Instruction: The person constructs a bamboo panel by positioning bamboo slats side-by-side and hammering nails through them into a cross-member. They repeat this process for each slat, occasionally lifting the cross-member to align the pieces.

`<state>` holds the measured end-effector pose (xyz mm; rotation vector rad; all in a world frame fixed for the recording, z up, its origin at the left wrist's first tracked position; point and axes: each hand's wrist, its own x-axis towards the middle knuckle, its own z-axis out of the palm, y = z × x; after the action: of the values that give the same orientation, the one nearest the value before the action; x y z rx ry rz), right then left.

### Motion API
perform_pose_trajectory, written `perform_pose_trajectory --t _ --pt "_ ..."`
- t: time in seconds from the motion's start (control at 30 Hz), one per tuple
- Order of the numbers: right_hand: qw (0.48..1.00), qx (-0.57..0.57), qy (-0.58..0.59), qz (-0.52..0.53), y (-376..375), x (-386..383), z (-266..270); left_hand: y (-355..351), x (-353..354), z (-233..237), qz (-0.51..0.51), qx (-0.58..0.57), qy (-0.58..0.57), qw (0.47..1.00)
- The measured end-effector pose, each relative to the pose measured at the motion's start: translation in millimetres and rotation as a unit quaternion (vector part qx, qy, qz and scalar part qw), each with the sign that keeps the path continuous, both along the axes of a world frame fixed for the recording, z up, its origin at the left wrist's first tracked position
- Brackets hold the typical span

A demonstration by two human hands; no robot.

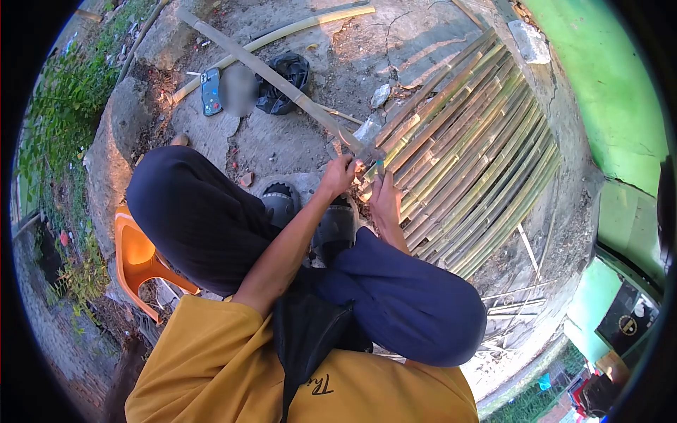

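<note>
My left hand (338, 176) is closed beside the near end of a long bamboo pole (268, 74); what its fingers grip is hidden. My right hand (385, 199) is closed around a slim thing with a teal part (381, 168), too small to name. Both hands are close together above my feet. Just right of them lies a panel of split bamboo slats (469, 158), set side by side on the ground. The pole stretches from the hands toward the upper left.
Another curved bamboo pole (303, 27) lies farther off. A black plastic bag (283, 83) and a blue patterned object (211, 92) rest on the ground. An orange plastic chair (134, 257) stands left, a white stone block (529, 42) upper right. A green wall (613, 84) borders the right.
</note>
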<state>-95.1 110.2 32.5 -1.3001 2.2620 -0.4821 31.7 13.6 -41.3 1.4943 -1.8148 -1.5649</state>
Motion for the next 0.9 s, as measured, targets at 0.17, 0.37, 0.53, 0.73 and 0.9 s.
perform_pose_trajectory --t 0.17,0.37,0.53,0.73,0.9 --pt "0.98 -0.179 -0.084 -0.026 14.0 4.5 17.7 3.1 1.7 2.0 0.014 0.002 0.009 1.0" --pt "0.989 -0.086 -0.119 -0.031 13.6 1.4 7.3 -1.2 1.2 0.8 0.004 0.032 0.016 0.999" --pt "0.987 -0.135 -0.079 -0.048 17.8 13.6 7.4 -1.3 2.4 8.7 0.013 0.064 0.036 0.997" --pt "0.988 -0.119 -0.091 -0.033 6.8 7.1 6.7 -3.2 2.1 -1.3 -0.005 0.057 0.016 0.998" --pt "1.0 -0.01 -0.02 -0.002 4.9 7.1 -4.1 -1.1 -0.3 -4.7 0.0 0.027 0.02 0.999"
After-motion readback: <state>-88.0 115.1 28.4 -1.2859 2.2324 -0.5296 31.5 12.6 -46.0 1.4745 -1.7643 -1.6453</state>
